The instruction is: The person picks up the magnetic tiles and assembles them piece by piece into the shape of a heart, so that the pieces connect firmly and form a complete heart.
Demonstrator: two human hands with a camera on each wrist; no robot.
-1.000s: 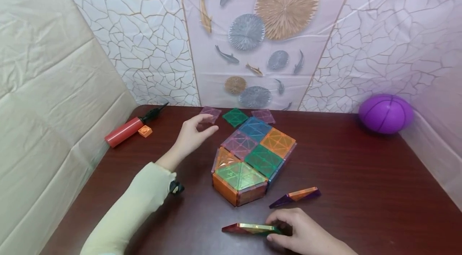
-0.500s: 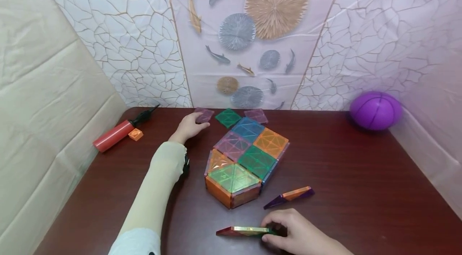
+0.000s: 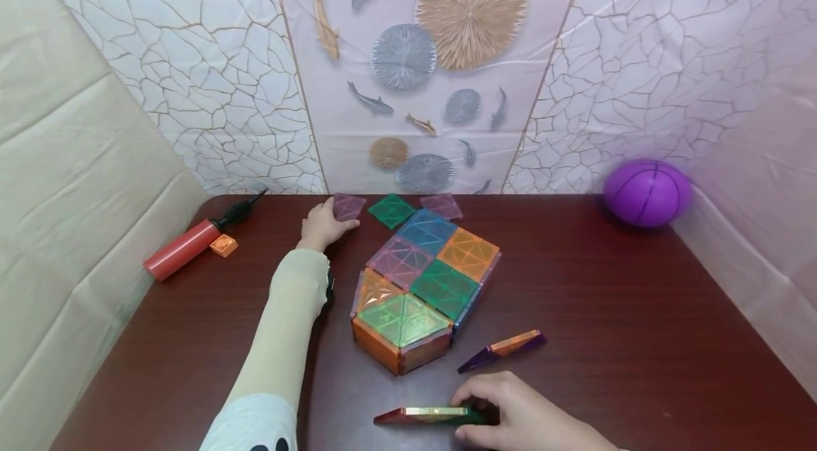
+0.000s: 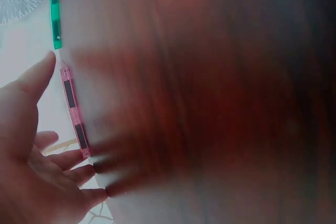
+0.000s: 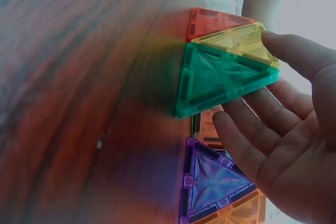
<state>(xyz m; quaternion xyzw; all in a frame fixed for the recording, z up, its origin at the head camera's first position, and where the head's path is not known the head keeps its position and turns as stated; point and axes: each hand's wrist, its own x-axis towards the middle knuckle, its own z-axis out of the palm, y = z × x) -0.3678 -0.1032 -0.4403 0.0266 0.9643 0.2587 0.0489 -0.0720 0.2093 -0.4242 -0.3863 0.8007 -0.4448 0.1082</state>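
Observation:
At the back of the table my left hand (image 3: 322, 225) reaches to a pink square magnetic tile (image 3: 349, 206). Its thumb and fingers are spread beside the tile, fingertips low by the tabletop in the left wrist view. My right hand (image 3: 507, 408), near the front, holds a standing strip of triangular magnetic tiles (image 5: 228, 74), red, yellow and green, between thumb and fingers. A second strip of purple and orange triangles (image 3: 510, 346) stands just behind it. A low box-like build of magnetic tiles (image 3: 445, 289), with blue, orange, pink and green tops, sits in the middle.
A green square tile (image 3: 391, 210) and another pink tile (image 3: 442, 206) lie behind the build. At left are a red hand pump (image 3: 185, 249) and a small orange block (image 3: 224, 245). A purple ball (image 3: 647, 193) rests at the back right, by the cloth wall.
My left hand has reached farther back, to the left pink tile. The right hand keeps holding its strip in place. The head view has shifted, so the scene slides left.

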